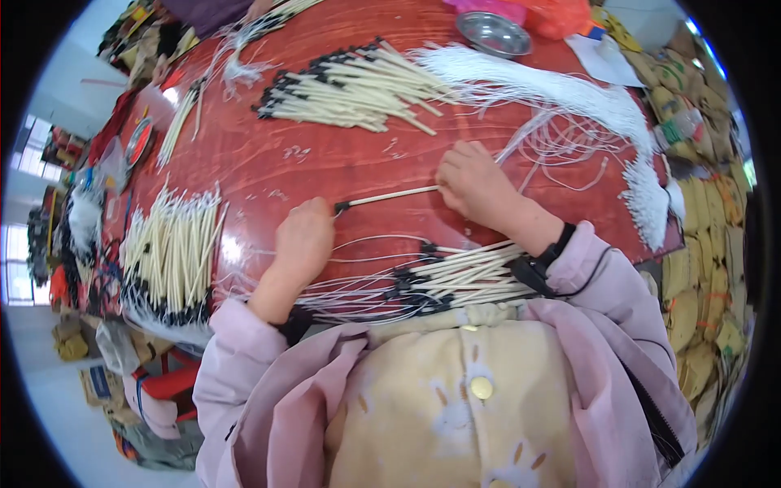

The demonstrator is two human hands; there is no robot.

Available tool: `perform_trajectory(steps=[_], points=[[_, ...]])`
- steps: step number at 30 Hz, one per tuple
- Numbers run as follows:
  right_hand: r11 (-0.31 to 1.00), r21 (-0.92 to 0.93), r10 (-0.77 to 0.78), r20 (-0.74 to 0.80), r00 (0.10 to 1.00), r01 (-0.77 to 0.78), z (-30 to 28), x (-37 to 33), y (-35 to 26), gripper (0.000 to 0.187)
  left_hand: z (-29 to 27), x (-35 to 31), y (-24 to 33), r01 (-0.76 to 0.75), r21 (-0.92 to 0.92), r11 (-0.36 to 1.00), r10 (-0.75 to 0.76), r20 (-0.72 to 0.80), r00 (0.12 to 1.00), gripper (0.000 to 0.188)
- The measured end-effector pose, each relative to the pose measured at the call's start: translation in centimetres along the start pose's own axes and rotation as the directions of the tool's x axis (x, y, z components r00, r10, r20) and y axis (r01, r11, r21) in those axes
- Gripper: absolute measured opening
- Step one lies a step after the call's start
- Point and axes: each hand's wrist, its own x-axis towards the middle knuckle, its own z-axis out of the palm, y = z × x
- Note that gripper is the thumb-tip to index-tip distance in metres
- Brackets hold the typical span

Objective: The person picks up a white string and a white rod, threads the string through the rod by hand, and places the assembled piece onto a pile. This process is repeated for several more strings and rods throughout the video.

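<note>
A thin cream-coloured stick with a black end piece (390, 195) spans the gap between my two hands above the red table. My right hand (472, 183) is closed around its plain end. My left hand (306, 232) is closed right beside the black end piece, and whatever its fingers hold is hidden. Below the hands, close to my body, lies a pile of similar sticks (464, 276) with black ends and thin white cords (342, 302) trailing left from them.
Across the red table (268, 175) lie a far stack of black-ended sticks (350, 89), an upright-looking bundle (175, 252) at left, and a long bundle of white cords (561, 89) with loose loops at right. A metal bowl (493, 34) stands at the far edge.
</note>
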Motion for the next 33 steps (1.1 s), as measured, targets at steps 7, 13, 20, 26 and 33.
perform_trajectory(steps=[7, 13, 20, 26, 33], points=[[0.991, 0.13, -0.014, 0.038, 0.999, 0.009, -7.3, -1.7, -2.1, 0.016, -5.1, -2.9, -6.6, 0.197, -0.067, 0.978, -0.206, -0.167, 0.964, 0.012], [0.979, 0.187, 0.049, 0.179, 0.983, -0.083, -13.6, -5.3, -3.4, 0.018, -9.3, -9.7, -13.9, 0.266, 0.02, 0.964, -0.254, -0.236, 0.938, 0.006], [0.903, 0.287, 0.188, 0.406, 0.894, -0.321, -15.2, -11.2, -2.8, 0.015, -9.1, -11.3, -10.1, 0.344, 0.226, 0.911, -0.353, 0.0, 0.936, 0.018], [0.929, -0.01, 0.365, 0.195, 0.91, -0.371, -15.2, -11.9, 1.6, 0.014, -9.5, -2.5, 1.7, -0.056, -0.107, 0.993, 0.058, 0.021, 0.998, 0.029], [0.884, 0.221, 0.351, 0.27, 0.896, -0.413, -10.0, -10.8, 9.1, 0.02, -2.2, 6.5, 14.9, -0.672, -0.42, 0.61, 0.736, -0.013, 0.677, 0.03]])
